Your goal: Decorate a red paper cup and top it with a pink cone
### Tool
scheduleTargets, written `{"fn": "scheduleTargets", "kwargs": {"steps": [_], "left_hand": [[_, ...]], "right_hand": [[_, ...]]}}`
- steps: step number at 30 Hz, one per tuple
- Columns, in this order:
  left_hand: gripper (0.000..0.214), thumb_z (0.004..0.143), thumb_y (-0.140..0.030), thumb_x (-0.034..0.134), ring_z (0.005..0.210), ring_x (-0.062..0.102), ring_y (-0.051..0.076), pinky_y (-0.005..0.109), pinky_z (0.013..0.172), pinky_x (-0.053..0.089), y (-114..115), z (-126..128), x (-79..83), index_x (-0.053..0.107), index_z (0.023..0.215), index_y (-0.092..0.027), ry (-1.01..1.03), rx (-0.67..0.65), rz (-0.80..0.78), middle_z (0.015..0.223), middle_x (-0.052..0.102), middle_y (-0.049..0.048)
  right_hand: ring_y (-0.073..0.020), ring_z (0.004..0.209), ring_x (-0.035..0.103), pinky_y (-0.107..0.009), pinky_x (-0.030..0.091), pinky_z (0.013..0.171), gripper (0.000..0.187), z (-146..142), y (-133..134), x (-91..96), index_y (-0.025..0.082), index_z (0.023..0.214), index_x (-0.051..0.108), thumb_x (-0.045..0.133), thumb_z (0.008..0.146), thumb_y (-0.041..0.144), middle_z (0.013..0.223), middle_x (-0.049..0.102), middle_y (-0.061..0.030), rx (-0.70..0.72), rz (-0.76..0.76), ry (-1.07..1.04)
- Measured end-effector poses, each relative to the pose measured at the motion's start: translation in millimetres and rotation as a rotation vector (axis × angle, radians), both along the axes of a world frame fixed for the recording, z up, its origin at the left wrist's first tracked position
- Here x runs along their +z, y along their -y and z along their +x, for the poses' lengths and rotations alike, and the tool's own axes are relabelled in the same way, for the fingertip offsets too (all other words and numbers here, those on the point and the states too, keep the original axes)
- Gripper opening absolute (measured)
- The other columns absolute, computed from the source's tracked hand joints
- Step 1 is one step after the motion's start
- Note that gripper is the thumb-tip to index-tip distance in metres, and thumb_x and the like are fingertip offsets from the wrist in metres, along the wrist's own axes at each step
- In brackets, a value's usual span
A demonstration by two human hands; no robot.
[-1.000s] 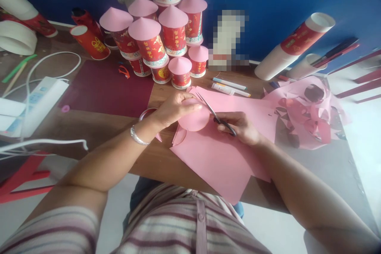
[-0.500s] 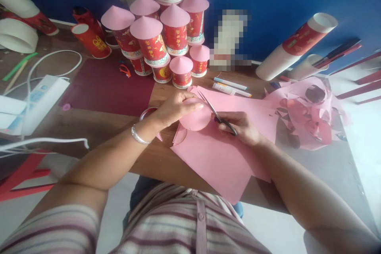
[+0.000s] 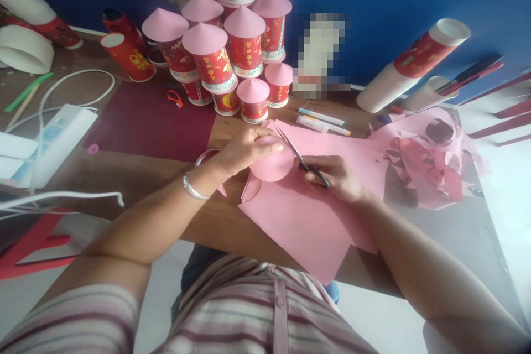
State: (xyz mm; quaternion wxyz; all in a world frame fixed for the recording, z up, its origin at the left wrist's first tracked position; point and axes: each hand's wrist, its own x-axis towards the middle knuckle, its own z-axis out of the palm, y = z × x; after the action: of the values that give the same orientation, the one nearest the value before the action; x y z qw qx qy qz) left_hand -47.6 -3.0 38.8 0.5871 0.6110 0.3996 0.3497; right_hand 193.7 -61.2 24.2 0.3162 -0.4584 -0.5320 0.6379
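A round pink paper disc (image 3: 272,165) is pinched between the thumb and fingers of my left hand (image 3: 251,149), above the table. My right hand (image 3: 334,176) is closed around the dark handles of a pair of scissors (image 3: 299,156). The scissor blades point up and to the left, along the disc's upper right edge; I cannot tell whether they touch it. Below both hands lie overlapping pink paper sheets (image 3: 307,227). A curled pink offcut (image 3: 207,156) lies by my left wrist, partly hidden behind it.
Red paper cups with pink cone roofs (image 3: 204,38) stand stacked at the back. Markers and a glue stick (image 3: 312,123) lie behind the sheets. Pink scraps (image 3: 431,160) are heaped at right, near a leaning tube (image 3: 415,63). At left are a power strip (image 3: 58,141) and cables.
Almost nothing differs. Both hands, the paper disc and the scissors keep their places; the view has shifted very slightly.
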Motion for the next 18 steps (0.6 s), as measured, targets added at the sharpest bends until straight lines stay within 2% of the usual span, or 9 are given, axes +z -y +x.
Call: {"fn": "scheduleTargets", "kwargs": {"steps": [3,8,15,18], "left_hand": [[0.025,0.078,-0.042,0.076,0.084,0.067,0.021,0.035,0.083,0.054,-0.6,-0.6,0.2,0.08,0.083,-0.018,0.005,-0.079,0.012,0.084,0.075,0.0059],[0.026,0.078,-0.042,0.076,0.088,0.068,0.022,0.034,0.081,0.054,-0.6,-1.1,0.7,0.079,0.086,-0.018,0.023,-0.084,-0.023,0.09,0.076,0.0071],[0.025,0.079,-0.042,0.077,0.087,0.067,0.021,0.033,0.082,0.052,-1.5,-2.6,-0.1,0.074,0.079,-0.017,0.014,-0.094,-0.021,0.084,0.072,0.0054],[0.025,0.082,-0.042,0.075,0.087,0.064,0.019,0.032,0.081,0.05,-0.4,-0.2,-0.4,0.075,0.083,-0.017,0.035,-0.055,0.0,0.086,0.072,0.0046]], "right_hand": [[-0.007,0.049,0.036,-0.024,0.029,0.044,0.059,-0.5,0.5,1.1,0.01,0.114,0.076,0.083,0.076,0.054,0.058,0.048,0.0051,-0.001,0.006,0.006],[-0.007,0.049,0.036,-0.024,0.028,0.044,0.058,-0.5,0.2,2.8,0.01,0.111,0.076,0.083,0.076,0.055,0.058,0.048,0.0047,0.009,0.012,0.011],[-0.0073,0.05,0.037,-0.024,0.029,0.045,0.058,-0.4,-0.3,2.2,0.011,0.112,0.076,0.083,0.075,0.056,0.058,0.048,0.005,0.012,0.009,0.022],[-0.0077,0.05,0.038,-0.024,0.029,0.043,0.059,0.0,-0.6,-0.7,0.01,0.117,0.075,0.083,0.078,0.053,0.059,0.051,0.0041,0.01,0.007,0.008]]}}
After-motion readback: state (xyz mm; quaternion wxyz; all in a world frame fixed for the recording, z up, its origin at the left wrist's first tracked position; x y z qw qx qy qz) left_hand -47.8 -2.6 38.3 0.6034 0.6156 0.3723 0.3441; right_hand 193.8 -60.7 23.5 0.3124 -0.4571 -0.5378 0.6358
